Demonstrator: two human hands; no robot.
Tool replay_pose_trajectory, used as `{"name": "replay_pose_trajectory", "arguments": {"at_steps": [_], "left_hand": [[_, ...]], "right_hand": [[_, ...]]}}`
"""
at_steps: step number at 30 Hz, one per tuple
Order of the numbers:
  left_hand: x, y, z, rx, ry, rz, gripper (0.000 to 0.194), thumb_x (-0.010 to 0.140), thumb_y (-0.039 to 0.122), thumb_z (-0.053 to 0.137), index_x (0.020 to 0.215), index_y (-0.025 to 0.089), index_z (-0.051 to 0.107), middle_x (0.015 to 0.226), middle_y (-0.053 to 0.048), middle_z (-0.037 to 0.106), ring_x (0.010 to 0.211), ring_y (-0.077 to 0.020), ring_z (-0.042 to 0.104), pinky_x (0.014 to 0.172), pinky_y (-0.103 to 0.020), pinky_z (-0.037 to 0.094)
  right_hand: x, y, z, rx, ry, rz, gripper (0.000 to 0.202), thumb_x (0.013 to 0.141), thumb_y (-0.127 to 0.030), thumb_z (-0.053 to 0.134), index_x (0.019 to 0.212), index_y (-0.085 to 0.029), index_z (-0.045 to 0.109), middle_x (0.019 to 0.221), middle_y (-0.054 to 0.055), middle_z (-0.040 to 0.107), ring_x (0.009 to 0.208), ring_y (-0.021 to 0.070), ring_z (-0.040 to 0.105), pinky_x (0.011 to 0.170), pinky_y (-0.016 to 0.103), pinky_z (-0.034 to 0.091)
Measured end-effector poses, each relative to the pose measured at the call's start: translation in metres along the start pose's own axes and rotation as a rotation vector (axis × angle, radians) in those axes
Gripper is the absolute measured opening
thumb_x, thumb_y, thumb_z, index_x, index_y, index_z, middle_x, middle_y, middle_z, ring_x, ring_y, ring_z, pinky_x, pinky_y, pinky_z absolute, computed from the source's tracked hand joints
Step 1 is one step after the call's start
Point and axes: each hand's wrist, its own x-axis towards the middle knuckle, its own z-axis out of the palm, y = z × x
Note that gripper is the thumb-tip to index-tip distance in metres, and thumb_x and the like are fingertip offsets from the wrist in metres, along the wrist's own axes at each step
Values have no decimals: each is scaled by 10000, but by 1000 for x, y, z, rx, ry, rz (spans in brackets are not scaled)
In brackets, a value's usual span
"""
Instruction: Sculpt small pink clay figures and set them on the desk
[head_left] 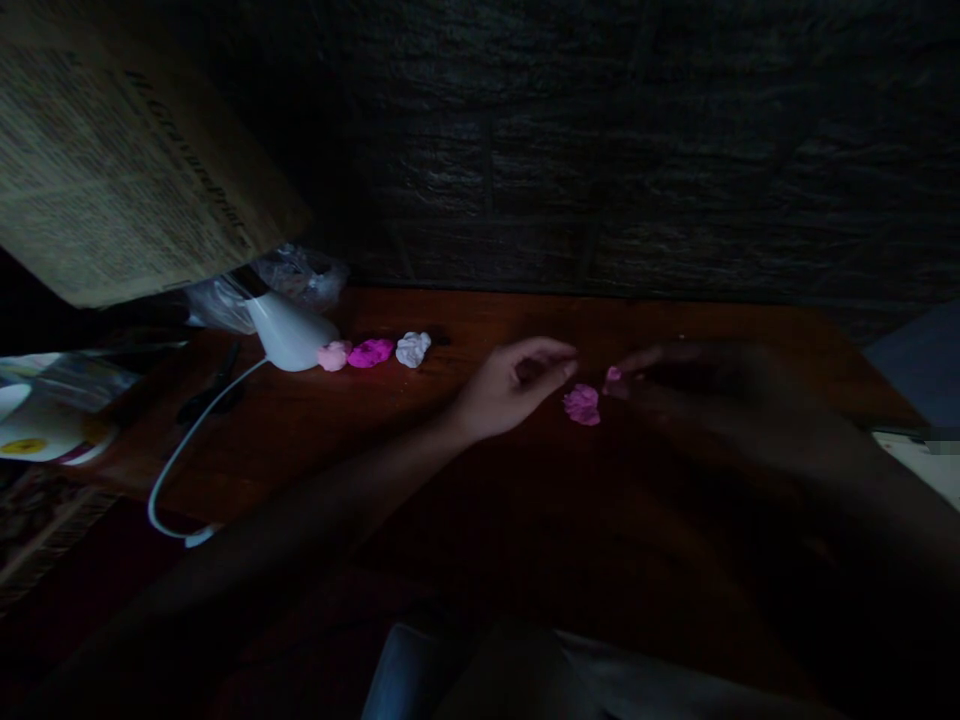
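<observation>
Over the wooden table, my left hand (514,388) is curled, its thumb and finger tips brought together. Whether anything is between those tips cannot be made out. Just below them is a crinkled pink clay-like lump (582,405); I cannot tell if they touch it. My right hand (697,390), dark and blurred, pinches a small pink clay-like piece (613,374) to the right of the lump. Farther left on the table, a pale pink lump (334,355), a magenta lump (370,352) and a white lump (412,349) sit in a row.
A white lamp base (289,335) with a newsprint-patterned shade (142,150) stands at the left, its white cable (169,470) looping over the table's front. Clear plastic (304,275) is bunched behind it. A white container (52,425) is at far left. A dark textured wall (525,150) backs the table (480,310).
</observation>
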Motion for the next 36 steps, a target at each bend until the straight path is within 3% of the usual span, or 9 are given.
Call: {"name": "replay_pose_trajectory", "arguments": {"at_steps": [3,5,9,13,16,20,22,31,36], "left_hand": [[-1,-6,-1,201,-85,103,379,863,319,761,1201,155,707,1204,-146,751,1087,-228,705,943,-359,538],[-2,-8,-1,317,-174,152,411,840,336,791,1197,150,710,1269,-174,727,1202,-283,670,1053,-436,498],[-4,-10,0,430,-281,152,376,835,320,803,1161,157,708,1240,-144,740,1213,-286,665,1081,-450,490],[-5,-11,-1,377,-275,124,396,870,258,758,1244,164,667,1216,-106,749,1122,-230,705,1022,-382,534],[-5,-13,0,290,-209,188,430,859,162,724,1283,141,660,1298,-135,707,1154,-219,689,1015,-353,544],[-6,-18,4,97,-193,195,580,838,71,661,1404,175,583,1367,-141,655,1144,-190,686,942,-302,570],[-6,-19,6,3,-208,179,669,819,57,669,1455,213,526,1344,-125,666,1136,-183,686,939,-298,565],[-2,-16,6,-290,-141,52,623,728,101,817,1301,201,595,1251,-102,671,1038,-157,688,935,-291,544],[1,-14,5,-363,-122,-44,424,792,134,778,1197,185,665,1166,-80,721,1051,-170,700,914,-300,561]], "right_hand": [[-1,9,-5,-189,-319,-1,243,871,-492,751,892,-267,839,759,28,788,606,178,689,520,275,498],[-2,13,-3,-258,-436,7,225,882,-457,730,871,-257,834,777,32,792,645,193,705,539,282,502],[-1,11,1,-325,-523,108,209,875,-414,722,907,-233,822,888,40,813,765,214,746,639,298,537],[0,1,-3,-325,-569,144,264,901,-453,690,955,-231,821,936,41,817,818,220,751,697,306,544],[0,-1,-6,-351,-446,83,273,910,-479,673,898,-253,826,887,35,809,775,226,741,680,323,539],[2,6,0,-266,1,-49,262,904,-486,681,987,-267,800,993,55,810,847,255,750,757,380,576],[3,10,7,-233,122,-93,295,890,-482,699,1081,-272,778,1092,68,803,901,269,755,794,412,590],[2,15,16,-211,195,-115,219,912,-418,682,1028,-271,796,1064,74,811,929,287,770,832,442,612],[1,14,15,-171,246,-118,262,905,-438,687,1047,-247,797,1073,90,802,846,262,769,740,407,620]]}}
